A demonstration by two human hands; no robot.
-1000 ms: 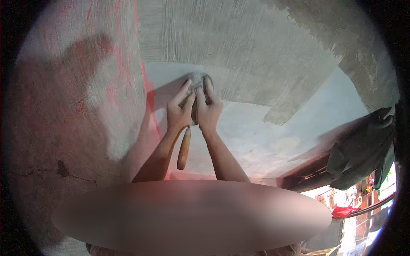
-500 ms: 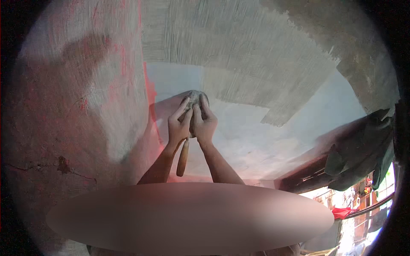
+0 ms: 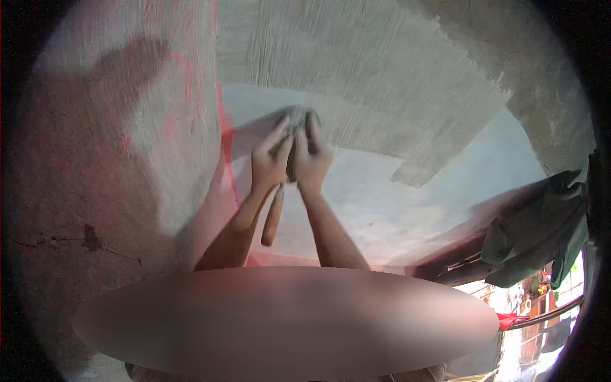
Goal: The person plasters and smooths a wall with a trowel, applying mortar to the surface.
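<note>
1. The left hand (image 3: 270, 164) is grasping the trowel (image 3: 275, 207) by its dark blade (image 3: 291, 170), with the fingers pointing upward along it.
2. The right hand (image 3: 314, 159) is placed just beside it and grasps the same blade from the other side; its fingertips are somewhat blurred.
3. The wooden handle (image 3: 272, 224) hangs below, between the two forearms, and is not held.
4. The trowel is in front of the pale smooth wall surface (image 3: 375, 210), just below the grey brushed coating (image 3: 331, 51). Whether the blade touches it, I cannot tell.
5. At left, red paint (image 3: 226, 137) marks the corner; at right hangs a dark cloth (image 3: 531, 235).
</note>
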